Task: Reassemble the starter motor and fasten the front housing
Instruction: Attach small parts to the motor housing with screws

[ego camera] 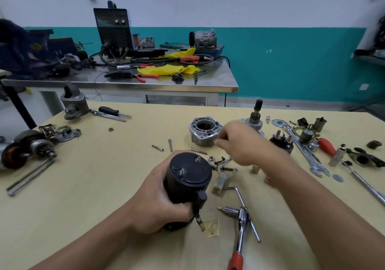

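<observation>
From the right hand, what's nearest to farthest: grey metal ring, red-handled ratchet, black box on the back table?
1. Grey metal ring, just left of the right hand.
2. Red-handled ratchet, nearer the camera.
3. Black box, on the back table.

On the table my left hand holds the motor body upright at the near middle. Behind it stands the front housing, with my right hand at its right edge (touching or not, I cannot tell). Loose bolts lie between the two, leftward. The ratchet lies right of the motor body, nearer me. The wrench lies far right, the armature far left. A bench stands behind the table.
</observation>
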The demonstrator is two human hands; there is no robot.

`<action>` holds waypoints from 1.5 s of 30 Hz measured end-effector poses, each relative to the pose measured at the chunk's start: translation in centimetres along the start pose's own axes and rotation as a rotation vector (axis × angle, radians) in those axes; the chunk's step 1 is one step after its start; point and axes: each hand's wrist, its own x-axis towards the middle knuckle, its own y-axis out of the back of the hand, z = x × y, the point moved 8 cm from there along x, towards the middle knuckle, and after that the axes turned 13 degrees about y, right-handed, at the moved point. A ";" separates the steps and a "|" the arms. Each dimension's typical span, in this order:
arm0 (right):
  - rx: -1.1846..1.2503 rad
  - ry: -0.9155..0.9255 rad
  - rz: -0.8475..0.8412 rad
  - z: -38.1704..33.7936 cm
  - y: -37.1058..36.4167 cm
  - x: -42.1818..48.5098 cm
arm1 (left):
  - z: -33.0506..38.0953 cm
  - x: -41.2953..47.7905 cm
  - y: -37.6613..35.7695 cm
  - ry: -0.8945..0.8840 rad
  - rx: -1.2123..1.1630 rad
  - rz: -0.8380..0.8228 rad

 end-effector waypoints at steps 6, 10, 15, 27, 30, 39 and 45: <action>0.291 0.448 -0.031 -9.4 5.5 -6.1 | 0.3 -0.3 0.2 -0.051 0.092 0.014; 0.152 0.435 -0.074 -9.7 4.2 -6.1 | 0.5 -0.3 -0.1 -0.073 0.064 0.010; 0.046 0.410 -0.082 -9.8 3.5 -6.0 | 0.0 -0.3 -0.2 -0.047 0.063 -0.025; -0.270 0.333 -0.038 -11.2 2.0 -6.1 | 0.8 -0.6 -0.5 -0.038 -0.012 -0.023; -0.227 0.304 0.060 -10.8 3.3 -5.9 | 0.8 -0.7 -0.7 -0.033 0.026 -0.044; -0.285 0.428 -0.021 -11.9 2.6 -6.4 | 1.2 -0.8 -0.3 -0.059 0.056 0.000; -0.038 0.286 0.223 -9.2 5.2 -5.2 | 1.1 -0.9 -0.4 -0.063 0.076 -0.007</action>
